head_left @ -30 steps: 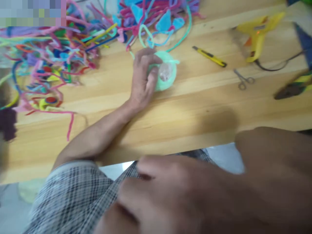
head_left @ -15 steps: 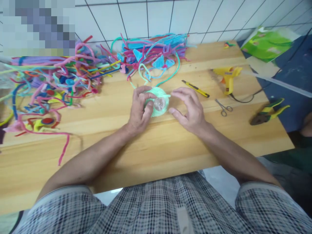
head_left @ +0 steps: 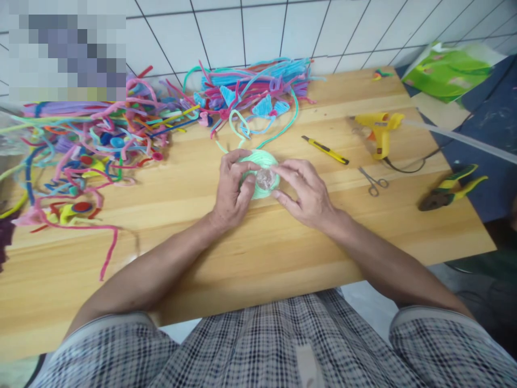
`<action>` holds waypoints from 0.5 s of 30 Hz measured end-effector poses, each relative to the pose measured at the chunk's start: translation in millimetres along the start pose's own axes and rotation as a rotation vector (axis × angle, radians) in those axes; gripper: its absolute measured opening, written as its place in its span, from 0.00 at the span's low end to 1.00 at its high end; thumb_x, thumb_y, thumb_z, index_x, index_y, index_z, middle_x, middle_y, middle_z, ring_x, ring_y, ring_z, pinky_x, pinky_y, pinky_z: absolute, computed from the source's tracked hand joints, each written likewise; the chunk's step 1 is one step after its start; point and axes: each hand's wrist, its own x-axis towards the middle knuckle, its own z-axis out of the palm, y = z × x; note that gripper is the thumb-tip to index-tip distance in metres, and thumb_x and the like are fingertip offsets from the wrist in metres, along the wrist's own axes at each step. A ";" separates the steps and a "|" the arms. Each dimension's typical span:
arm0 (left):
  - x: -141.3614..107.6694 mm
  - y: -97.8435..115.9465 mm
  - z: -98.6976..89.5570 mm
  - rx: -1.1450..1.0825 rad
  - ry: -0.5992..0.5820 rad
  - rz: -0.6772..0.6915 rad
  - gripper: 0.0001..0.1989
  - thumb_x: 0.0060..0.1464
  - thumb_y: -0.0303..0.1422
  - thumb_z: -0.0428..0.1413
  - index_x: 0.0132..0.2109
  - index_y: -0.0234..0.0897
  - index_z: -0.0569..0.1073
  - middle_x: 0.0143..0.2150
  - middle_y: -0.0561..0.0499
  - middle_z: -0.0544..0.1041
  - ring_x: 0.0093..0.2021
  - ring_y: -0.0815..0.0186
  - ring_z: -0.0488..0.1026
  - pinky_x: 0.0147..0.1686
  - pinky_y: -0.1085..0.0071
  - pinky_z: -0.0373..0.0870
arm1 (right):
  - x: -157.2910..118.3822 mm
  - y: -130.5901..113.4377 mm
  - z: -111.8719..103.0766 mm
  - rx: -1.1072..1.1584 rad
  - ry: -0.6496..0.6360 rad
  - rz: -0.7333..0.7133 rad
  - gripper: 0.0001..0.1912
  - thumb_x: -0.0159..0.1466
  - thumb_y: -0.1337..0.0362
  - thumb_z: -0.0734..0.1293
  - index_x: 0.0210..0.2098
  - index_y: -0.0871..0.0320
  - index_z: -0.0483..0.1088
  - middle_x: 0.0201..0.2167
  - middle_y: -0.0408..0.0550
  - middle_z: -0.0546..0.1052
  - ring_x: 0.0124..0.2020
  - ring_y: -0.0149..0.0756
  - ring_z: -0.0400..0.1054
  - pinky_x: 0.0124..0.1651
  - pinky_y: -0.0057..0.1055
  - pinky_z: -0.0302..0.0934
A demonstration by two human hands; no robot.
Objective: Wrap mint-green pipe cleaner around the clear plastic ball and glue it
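Note:
Between my two hands is a round coil of mint-green pipe cleaner [head_left: 263, 158], wound around a clear, shiny round piece [head_left: 265, 179] at its middle. My left hand [head_left: 235, 186] grips the coil's left side with thumb and fingers. On the right side, the fingertips and thumb of my right hand [head_left: 302, 191] touch the coil's edge. A green pipe cleaner [head_left: 278, 132] curves away behind the coil toward the pile. What the clear piece is exactly, I cannot tell.
Heaps of coloured pipe cleaners [head_left: 117, 140] and a bundle [head_left: 258, 75] lie at the left and back. To the right are a yellow utility knife [head_left: 325, 149], a glue gun [head_left: 379, 132], small scissors [head_left: 374, 182] and pliers [head_left: 450, 188]. A green bag [head_left: 448, 70] lies beyond the table [head_left: 283, 258].
My right hand has moved left from beside the coil and now touches its right edge. The short green end sticking out there no longer shows. My left hand keeps its grip.

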 end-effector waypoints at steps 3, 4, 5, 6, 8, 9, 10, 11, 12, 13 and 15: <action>-1.1 0.8 0.9 0.000 0.005 -0.001 0.11 0.81 0.42 0.49 0.61 0.49 0.72 0.63 0.45 0.75 0.65 0.55 0.75 0.67 0.48 0.77 | -1.4 -0.7 1.5 -0.005 -0.016 0.019 0.30 0.78 0.54 0.70 0.77 0.49 0.67 0.63 0.59 0.78 0.62 0.53 0.76 0.62 0.57 0.78; -1.6 1.2 1.3 0.007 0.007 -0.001 0.11 0.81 0.42 0.49 0.61 0.49 0.72 0.63 0.44 0.75 0.66 0.55 0.75 0.67 0.49 0.77 | -2.1 -0.9 1.9 -0.008 -0.028 0.025 0.31 0.78 0.54 0.69 0.77 0.49 0.66 0.63 0.59 0.77 0.63 0.53 0.76 0.63 0.58 0.78; -2.2 1.6 1.6 0.017 0.009 0.000 0.11 0.81 0.42 0.49 0.62 0.49 0.72 0.63 0.44 0.75 0.66 0.55 0.75 0.67 0.49 0.77 | -3.0 -1.0 2.3 -0.008 -0.040 0.030 0.31 0.79 0.54 0.69 0.78 0.48 0.65 0.64 0.60 0.76 0.64 0.53 0.76 0.64 0.59 0.77; -2.9 2.0 1.9 0.027 0.012 -0.002 0.12 0.81 0.43 0.49 0.62 0.49 0.72 0.63 0.44 0.75 0.66 0.55 0.75 0.67 0.50 0.77 | -3.9 -1.1 2.8 -0.004 -0.050 0.034 0.31 0.79 0.53 0.68 0.78 0.49 0.64 0.65 0.60 0.76 0.65 0.54 0.75 0.64 0.59 0.77; -4.2 3.3 2.6 0.040 0.022 -0.006 0.13 0.81 0.44 0.49 0.62 0.48 0.72 0.63 0.43 0.74 0.66 0.55 0.74 0.68 0.50 0.76 | -5.5 -1.6 4.3 0.012 -0.058 0.041 0.33 0.78 0.53 0.69 0.79 0.49 0.63 0.66 0.61 0.75 0.67 0.55 0.74 0.65 0.60 0.77; -4.7 4.1 2.9 0.046 0.025 -0.009 0.14 0.81 0.45 0.49 0.62 0.48 0.72 0.63 0.43 0.74 0.66 0.55 0.74 0.69 0.50 0.76 | -6.0 -2.2 5.2 0.018 -0.054 0.044 0.33 0.77 0.53 0.70 0.79 0.49 0.63 0.66 0.61 0.75 0.67 0.55 0.74 0.66 0.61 0.77; -5.1 5.1 3.2 0.054 0.029 -0.011 0.14 0.81 0.45 0.49 0.62 0.48 0.72 0.63 0.44 0.74 0.66 0.55 0.74 0.69 0.50 0.75 | -6.1 -3.1 6.3 0.021 -0.045 0.049 0.34 0.77 0.52 0.70 0.78 0.49 0.63 0.66 0.61 0.75 0.67 0.56 0.74 0.66 0.61 0.76; -5.4 6.3 3.4 0.062 0.033 -0.015 0.14 0.81 0.45 0.49 0.62 0.48 0.72 0.63 0.44 0.74 0.66 0.55 0.74 0.68 0.50 0.75 | -5.8 -4.2 7.5 0.021 -0.033 0.056 0.34 0.76 0.52 0.71 0.78 0.50 0.64 0.66 0.61 0.75 0.66 0.56 0.74 0.66 0.61 0.76; -5.6 7.7 3.5 0.070 0.037 -0.021 0.14 0.81 0.46 0.49 0.62 0.49 0.72 0.62 0.44 0.74 0.65 0.55 0.75 0.68 0.50 0.76 | -5.2 -5.5 8.8 0.020 -0.017 0.064 0.33 0.76 0.52 0.72 0.77 0.50 0.65 0.65 0.61 0.75 0.66 0.56 0.74 0.66 0.61 0.76; -5.6 9.1 3.4 0.075 0.040 -0.027 0.13 0.81 0.46 0.49 0.62 0.50 0.72 0.62 0.45 0.74 0.65 0.56 0.75 0.67 0.51 0.76 | -4.4 -6.9 10.0 0.020 0.001 0.071 0.32 0.76 0.53 0.72 0.76 0.50 0.66 0.64 0.61 0.75 0.65 0.56 0.74 0.66 0.61 0.76; -5.5 11.6 2.8 0.083 0.038 -0.041 0.12 0.81 0.46 0.50 0.61 0.50 0.72 0.62 0.45 0.74 0.64 0.56 0.75 0.66 0.51 0.76 | -2.3 -9.7 12.6 0.031 0.038 0.081 0.30 0.76 0.54 0.72 0.74 0.51 0.68 0.63 0.61 0.76 0.64 0.55 0.75 0.66 0.59 0.77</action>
